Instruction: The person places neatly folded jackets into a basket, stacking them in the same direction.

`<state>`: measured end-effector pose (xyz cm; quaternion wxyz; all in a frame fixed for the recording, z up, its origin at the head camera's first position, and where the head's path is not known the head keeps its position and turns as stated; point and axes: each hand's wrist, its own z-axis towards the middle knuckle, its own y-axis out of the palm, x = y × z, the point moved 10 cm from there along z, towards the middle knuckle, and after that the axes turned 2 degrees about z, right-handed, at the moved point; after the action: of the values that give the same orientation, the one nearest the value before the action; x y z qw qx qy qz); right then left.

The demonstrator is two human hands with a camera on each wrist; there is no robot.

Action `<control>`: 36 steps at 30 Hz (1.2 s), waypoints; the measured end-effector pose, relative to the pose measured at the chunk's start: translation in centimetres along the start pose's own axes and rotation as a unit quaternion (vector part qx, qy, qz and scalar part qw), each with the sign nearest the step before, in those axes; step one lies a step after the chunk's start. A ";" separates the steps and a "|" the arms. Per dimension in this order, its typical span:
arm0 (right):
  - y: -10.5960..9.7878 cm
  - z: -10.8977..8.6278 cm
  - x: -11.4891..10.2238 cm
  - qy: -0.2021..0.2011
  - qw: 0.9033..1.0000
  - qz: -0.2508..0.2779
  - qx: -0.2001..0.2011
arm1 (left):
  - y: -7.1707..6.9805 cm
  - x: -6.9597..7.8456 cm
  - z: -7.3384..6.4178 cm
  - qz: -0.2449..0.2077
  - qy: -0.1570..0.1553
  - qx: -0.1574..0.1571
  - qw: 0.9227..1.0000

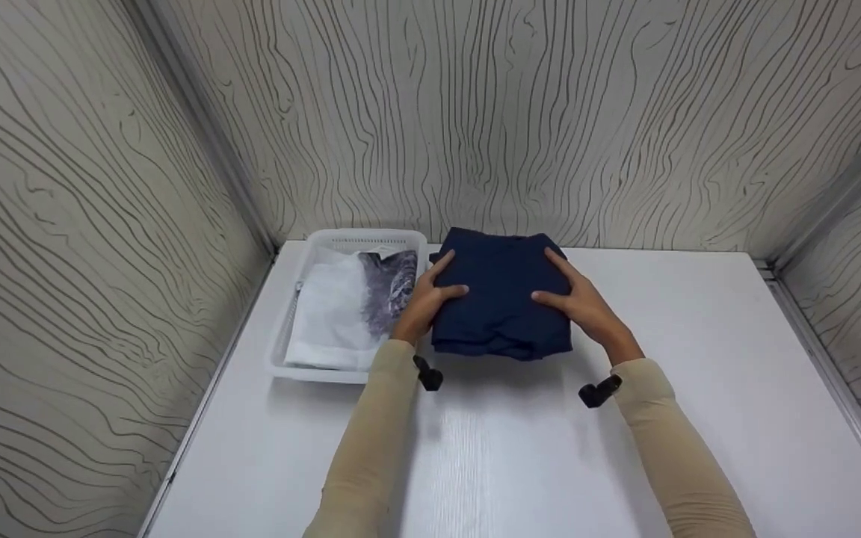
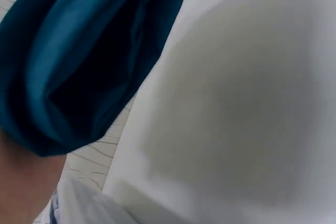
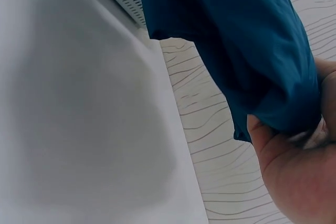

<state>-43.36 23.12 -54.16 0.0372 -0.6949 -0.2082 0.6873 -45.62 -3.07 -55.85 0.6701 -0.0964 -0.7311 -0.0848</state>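
Note:
A folded navy blue cloth garment [image 1: 501,299] is held up over the white table between both hands, its shadow falling on the tabletop. My left hand [image 1: 428,297] grips its left edge, thumb on top and the other fingers partly hidden beneath. On the opposite edge, my right hand [image 1: 582,302] grips it the same way. In the left wrist view the folded layers of the garment [image 2: 79,61] show from the side. The right wrist view has the garment [image 3: 247,51] hanging past the right hand [image 3: 299,177], whose fingers curl around its edge.
Left of the garment stands a white plastic basket [image 1: 275,368] with perforated sides. Inside it lie a folded white cloth [image 1: 329,314] and a grey-purple patterned cloth [image 1: 393,288]. The white table [image 1: 699,359] meets a wood-grain patterned wall [image 1: 475,127] at the back.

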 end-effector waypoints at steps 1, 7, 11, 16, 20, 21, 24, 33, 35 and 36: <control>0.1 0.1 -0.2 0.000 1.000 0.000 0.000 | -0.2 0.1 0.0 -0.001 0.000 0.000 1.000; 1.0 1.0 -1.3 -0.004 1.000 -0.003 -0.002 | -1.7 0.9 -0.1 -0.004 -0.005 0.008 1.000; 1.6 1.7 -2.1 -0.009 1.000 0.009 -0.007 | -2.7 1.4 -0.1 0.002 -0.007 0.014 1.000; 2.5 2.2 -3.2 -0.016 0.999 0.029 -0.015 | -4.2 1.9 -0.2 0.007 -0.010 0.027 1.000; 3.2 2.6 -4.1 -0.021 0.999 0.025 -0.017 | -5.4 2.3 -0.5 0.002 -0.012 0.037 0.999; 3.3 2.7 -4.3 -0.023 0.999 0.022 -0.017 | -5.6 2.4 -0.5 0.003 -0.010 0.038 0.999; 3.9 3.1 -4.8 -0.029 0.999 0.015 -0.019 | -6.6 2.8 -0.6 0.013 -0.004 0.040 0.999; 6.1 4.0 -6.4 -0.041 0.999 0.010 -0.026 | -9.3 3.8 -1.2 0.024 0.009 0.048 0.999; 6.5 4.2 -6.6 -0.042 0.999 0.011 -0.028 | -9.8 4.0 -1.3 0.024 0.016 0.049 0.998; 6.7 4.3 -6.8 -0.043 0.999 0.010 -0.029 | -10.1 4.2 -1.3 0.022 0.018 0.049 0.998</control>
<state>-45.69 13.67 -50.29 0.0015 -0.6678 -0.2222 0.7104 -47.24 -13.01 -51.52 0.6887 -0.0785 -0.7199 -0.0357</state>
